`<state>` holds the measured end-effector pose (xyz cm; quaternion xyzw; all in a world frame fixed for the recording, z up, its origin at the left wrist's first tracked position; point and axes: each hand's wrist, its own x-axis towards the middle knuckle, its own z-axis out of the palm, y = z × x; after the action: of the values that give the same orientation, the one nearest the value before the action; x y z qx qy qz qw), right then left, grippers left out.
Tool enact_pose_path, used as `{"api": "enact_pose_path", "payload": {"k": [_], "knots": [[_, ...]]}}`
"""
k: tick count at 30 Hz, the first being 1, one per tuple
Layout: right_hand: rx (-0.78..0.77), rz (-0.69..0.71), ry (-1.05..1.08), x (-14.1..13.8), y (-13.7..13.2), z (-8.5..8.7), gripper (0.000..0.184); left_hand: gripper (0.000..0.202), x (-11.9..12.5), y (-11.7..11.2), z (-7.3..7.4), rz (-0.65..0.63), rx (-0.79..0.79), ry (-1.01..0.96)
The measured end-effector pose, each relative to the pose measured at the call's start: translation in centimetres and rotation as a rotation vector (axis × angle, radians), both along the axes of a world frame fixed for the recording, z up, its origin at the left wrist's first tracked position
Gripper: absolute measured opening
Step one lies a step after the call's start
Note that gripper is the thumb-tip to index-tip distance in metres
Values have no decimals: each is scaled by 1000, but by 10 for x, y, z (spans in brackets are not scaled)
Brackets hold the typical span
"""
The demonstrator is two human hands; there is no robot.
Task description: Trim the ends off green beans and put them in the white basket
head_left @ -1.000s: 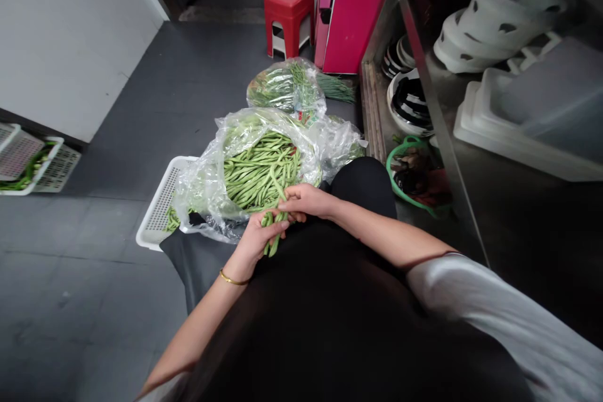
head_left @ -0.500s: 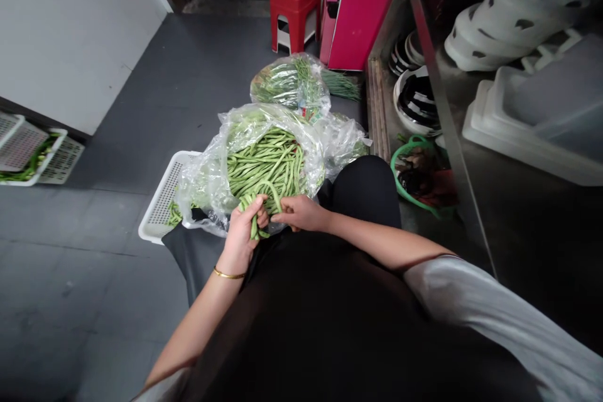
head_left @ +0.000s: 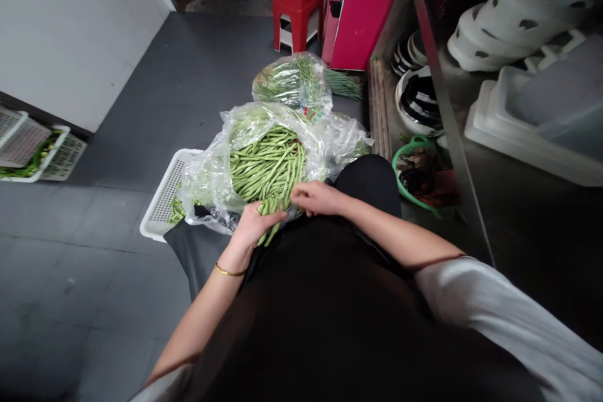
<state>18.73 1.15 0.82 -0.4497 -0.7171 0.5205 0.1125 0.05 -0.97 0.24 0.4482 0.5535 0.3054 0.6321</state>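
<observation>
Long green beans fill an open clear plastic bag in front of my lap. My left hand is closed around a small bunch of green beans at the bag's near edge, with their ends poking out below the thumb. Just to the right is my right hand, its fingers curled together by the beans. Whatever lies between its fingertips is too small to make out. At the bag's left, a white perforated basket holds some bean pieces, partly covered by the bag.
Behind the bean bag lies another bag of greens, with thin green stalks beside it. A red stool stands farther back. On the right are a green basket and a metal shelf. White crates sit far left.
My left hand has turned and moved slightly right, its thumb now lying across the bunch. My right hand has drawn up and right, away from the curved bean it was touching.
</observation>
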Motion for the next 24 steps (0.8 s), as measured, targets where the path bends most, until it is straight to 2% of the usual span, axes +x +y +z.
{"api": "enact_pose_path", "payload": {"k": [1,2,4,6,8,11,13,16,18,20,22,24], "knots": [[83,-92,10,3,3,3,13,24,0,0,-2,-39,3,24],[149,-116,23,5,6,5,16,24,1,1,-3,-83,7,43],[239,3,49,4,11,10,19,23,3,1,-6,-154,3,65],[303,114,79,2,13,14,17,23,3,0,-8,-174,-38,79],[381,86,57,3,11,18,17,28,2,-1,-9,-135,-95,88],[514,-26,-180,5,1,22,31,29,0,-1,-10,-69,-121,73],[598,8,-375,4,-9,21,38,24,1,0,-10,-49,-106,65],[671,126,-509,-1,-15,16,30,21,4,1,-10,-26,-87,95],[655,144,-513,-3,-11,10,25,21,4,-1,-8,-29,-64,121],[571,116,-428,-1,-5,3,22,20,2,-6,-5,-97,-35,141],[363,82,-171,1,-4,-4,27,21,-2,-13,0,-202,-14,156],[50,-4,231,0,-11,-10,34,23,-7,-19,6,-246,4,137]]}}
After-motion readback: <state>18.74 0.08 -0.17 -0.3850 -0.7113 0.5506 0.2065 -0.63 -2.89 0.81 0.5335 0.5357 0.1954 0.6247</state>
